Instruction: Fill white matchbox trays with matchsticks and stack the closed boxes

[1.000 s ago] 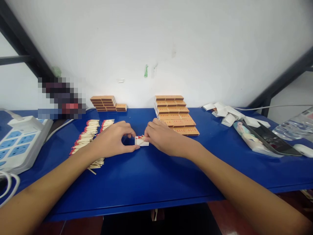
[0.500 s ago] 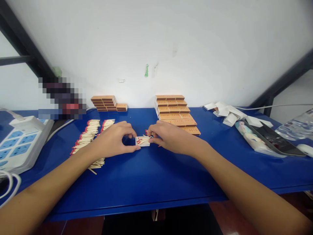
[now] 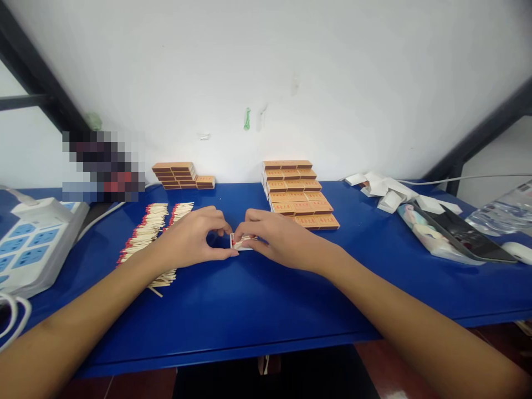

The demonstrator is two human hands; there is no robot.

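Observation:
A small white matchbox tray (image 3: 239, 242) holding red-tipped matches rests on the blue table (image 3: 249, 299) between my hands. My left hand (image 3: 189, 238) curls around its left end, thumb and fingers pinching it. My right hand (image 3: 276, 238) covers its right side, fingers pressed down on the matches and the tray. Rows of loose red-tipped matches (image 3: 149, 235) lie just left of my left hand.
Orange matchboxes are stacked in steps (image 3: 297, 194) behind my right hand, with a smaller stack (image 3: 183, 175) at the back left. White empty trays (image 3: 384, 191), a phone (image 3: 461, 235) and a mouse (image 3: 517, 252) lie to the right. A power strip (image 3: 33, 241) sits at the left.
My right hand drew back slightly, showing the matches in the tray, then slid left over the tray again. My left hand stayed on the tray's left end.

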